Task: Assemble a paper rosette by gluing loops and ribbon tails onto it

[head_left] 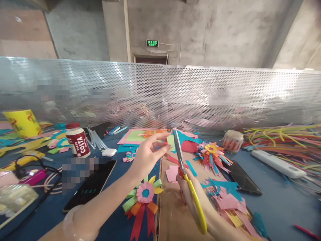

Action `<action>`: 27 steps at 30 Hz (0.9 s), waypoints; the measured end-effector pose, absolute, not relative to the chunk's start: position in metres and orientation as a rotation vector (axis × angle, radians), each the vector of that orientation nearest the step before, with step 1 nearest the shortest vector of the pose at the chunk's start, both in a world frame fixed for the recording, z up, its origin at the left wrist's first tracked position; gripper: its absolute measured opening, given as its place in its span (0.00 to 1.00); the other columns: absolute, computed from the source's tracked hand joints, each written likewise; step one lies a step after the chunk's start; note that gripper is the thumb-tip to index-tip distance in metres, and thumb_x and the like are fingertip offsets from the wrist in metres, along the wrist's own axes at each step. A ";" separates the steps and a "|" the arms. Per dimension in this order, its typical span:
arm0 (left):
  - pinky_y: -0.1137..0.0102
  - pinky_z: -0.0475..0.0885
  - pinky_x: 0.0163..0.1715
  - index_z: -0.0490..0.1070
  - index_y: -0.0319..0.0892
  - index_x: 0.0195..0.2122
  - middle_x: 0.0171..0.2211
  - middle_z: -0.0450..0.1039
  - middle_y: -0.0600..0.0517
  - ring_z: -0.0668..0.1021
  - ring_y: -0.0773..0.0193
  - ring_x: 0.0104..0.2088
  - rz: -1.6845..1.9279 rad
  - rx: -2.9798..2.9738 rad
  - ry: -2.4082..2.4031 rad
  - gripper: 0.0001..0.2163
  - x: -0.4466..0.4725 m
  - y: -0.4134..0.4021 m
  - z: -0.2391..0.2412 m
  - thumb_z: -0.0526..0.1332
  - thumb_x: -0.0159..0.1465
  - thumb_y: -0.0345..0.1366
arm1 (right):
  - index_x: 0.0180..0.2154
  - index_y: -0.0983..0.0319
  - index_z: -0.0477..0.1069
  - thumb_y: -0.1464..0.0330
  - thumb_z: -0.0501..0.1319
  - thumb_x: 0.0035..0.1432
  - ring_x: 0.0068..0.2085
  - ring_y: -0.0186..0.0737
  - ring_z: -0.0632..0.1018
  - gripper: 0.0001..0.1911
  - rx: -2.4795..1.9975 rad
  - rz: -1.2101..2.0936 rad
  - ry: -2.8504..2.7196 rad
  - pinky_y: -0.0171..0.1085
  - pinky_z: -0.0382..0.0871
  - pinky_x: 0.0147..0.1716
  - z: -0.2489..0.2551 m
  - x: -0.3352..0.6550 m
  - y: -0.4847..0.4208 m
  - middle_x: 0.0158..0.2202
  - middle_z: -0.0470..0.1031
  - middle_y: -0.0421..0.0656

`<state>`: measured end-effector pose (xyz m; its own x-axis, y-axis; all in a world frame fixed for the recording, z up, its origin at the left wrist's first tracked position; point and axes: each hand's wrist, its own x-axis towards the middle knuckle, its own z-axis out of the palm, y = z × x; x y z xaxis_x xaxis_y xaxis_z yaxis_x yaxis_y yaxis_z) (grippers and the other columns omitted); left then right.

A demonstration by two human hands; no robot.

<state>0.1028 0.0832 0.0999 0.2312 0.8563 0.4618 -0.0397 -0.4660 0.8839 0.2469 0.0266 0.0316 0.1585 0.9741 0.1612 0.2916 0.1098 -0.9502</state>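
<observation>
Between the thumb and fingers of my left hand (pixel 148 152) is a small light green paper piece (pixel 171 142). My right hand (pixel 192 189) grips scissors (pixel 178 147) with yellow and red handles. Their blades point up and away, just right of the green paper; whether they touch it I cannot tell. Below my left hand lies a paper rosette (pixel 145 193) with a pink centre, green and yellow loops and red tails. A multicoloured paper flower (pixel 210 152) rests right of the scissors. Pink paper squares (pixel 172 174) and a blue strip (pixel 191 168) lie on the cardboard (pixel 170 214).
Paper scraps (pixel 229 197) are heaped right of my right hand, beside a dark phone (pixel 244 177). Another phone (pixel 94 187) and a Costa bottle (pixel 77 140) stand to the left. Colourful pipe cleaners (pixel 276 137) spread at right. A perforated metal screen (pixel 163 93) bounds the back.
</observation>
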 end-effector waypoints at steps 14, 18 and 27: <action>0.74 0.75 0.30 0.71 0.46 0.43 0.38 0.73 0.52 0.77 0.65 0.34 1.469 1.716 0.898 0.12 0.110 0.074 0.100 0.62 0.57 0.36 | 0.25 0.60 0.62 0.63 0.53 0.48 0.30 0.39 0.70 0.07 -1.390 0.761 -1.369 0.34 0.64 0.30 0.032 0.244 0.025 0.26 0.69 0.41; 0.73 0.74 0.29 0.72 0.45 0.40 0.35 0.74 0.52 0.78 0.67 0.30 1.496 1.681 0.914 0.10 0.112 0.075 0.101 0.62 0.57 0.37 | 0.25 0.60 0.61 0.62 0.53 0.48 0.29 0.38 0.69 0.08 -1.383 0.750 -1.384 0.34 0.64 0.29 0.030 0.245 0.025 0.25 0.68 0.41; 0.74 0.74 0.23 0.72 0.44 0.40 0.34 0.73 0.52 0.75 0.68 0.26 1.519 1.474 0.793 0.11 0.116 0.079 0.099 0.63 0.56 0.37 | 0.27 0.60 0.64 0.63 0.53 0.49 0.31 0.40 0.70 0.08 -1.363 0.775 -1.403 0.34 0.64 0.30 0.030 0.246 0.024 0.27 0.70 0.42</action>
